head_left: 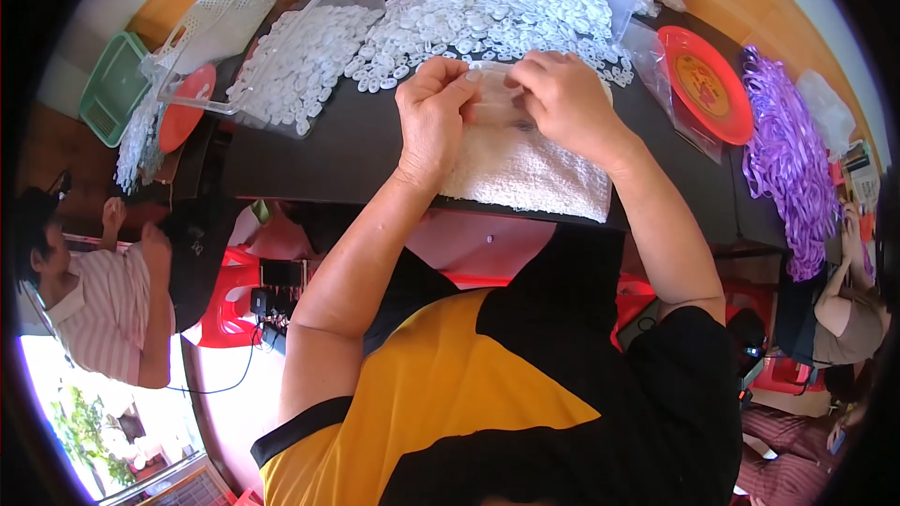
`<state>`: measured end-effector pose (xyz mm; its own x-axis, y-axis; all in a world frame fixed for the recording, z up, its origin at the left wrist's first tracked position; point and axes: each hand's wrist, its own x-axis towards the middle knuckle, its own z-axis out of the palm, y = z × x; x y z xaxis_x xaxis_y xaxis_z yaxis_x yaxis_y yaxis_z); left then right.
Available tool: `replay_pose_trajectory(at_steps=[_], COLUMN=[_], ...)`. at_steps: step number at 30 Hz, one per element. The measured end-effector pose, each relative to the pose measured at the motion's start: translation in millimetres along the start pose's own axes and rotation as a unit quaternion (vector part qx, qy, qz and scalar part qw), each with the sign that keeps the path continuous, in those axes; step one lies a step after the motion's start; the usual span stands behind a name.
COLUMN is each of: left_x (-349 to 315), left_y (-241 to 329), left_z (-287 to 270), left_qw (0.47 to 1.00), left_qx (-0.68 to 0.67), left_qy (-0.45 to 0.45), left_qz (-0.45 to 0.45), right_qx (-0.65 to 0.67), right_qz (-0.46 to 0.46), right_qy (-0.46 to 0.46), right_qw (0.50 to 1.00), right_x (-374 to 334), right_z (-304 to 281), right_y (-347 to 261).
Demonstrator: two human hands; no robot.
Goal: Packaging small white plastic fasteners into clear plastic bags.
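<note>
My left hand (433,117) is closed in a pinch above the top part of a white towel (534,173) on the dark table. Whatever sits between its thumb and forefinger is too small to make out. Just to the right, my right hand (572,108) has its fingers curled inward over the same towel, a short gap from the left. Its fingertips are partly hidden, and what they hold cannot be made out. Right beyond both hands spreads a heap of small white oval plastic pieces with holes (487,14).
A clear bin (202,105) lies tipped at the left, with more white pieces spilling out. Beyond it are a green basket (98,94) and a red plate (187,108). At the right are a red plate (677,42) and purple ribbons (787,159). Other people sit at both sides.
</note>
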<state>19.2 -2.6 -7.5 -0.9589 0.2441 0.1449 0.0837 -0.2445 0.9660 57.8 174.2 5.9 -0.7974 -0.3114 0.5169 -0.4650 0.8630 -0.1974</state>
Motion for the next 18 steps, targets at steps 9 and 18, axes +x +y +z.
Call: replay_pose_trajectory(at_steps=[9,18], left_x=[-2.4,-5.7], left_y=[-4.5,4.6], left_z=[0.7,4.8], left_qw=[0.998,0.995], left_qx=[0.037,0.068], left_qy=[-0.037,-0.076], left_qz=[0.016,0.008], right_qx=[0.227,0.228], right_qz=[0.068,0.062], right_qy=[0.083,0.075], right_qw=[0.968,0.969], right_x=[4.4,4.6], right_z=[0.4,2.0], right_y=[-9.7,-7.9])
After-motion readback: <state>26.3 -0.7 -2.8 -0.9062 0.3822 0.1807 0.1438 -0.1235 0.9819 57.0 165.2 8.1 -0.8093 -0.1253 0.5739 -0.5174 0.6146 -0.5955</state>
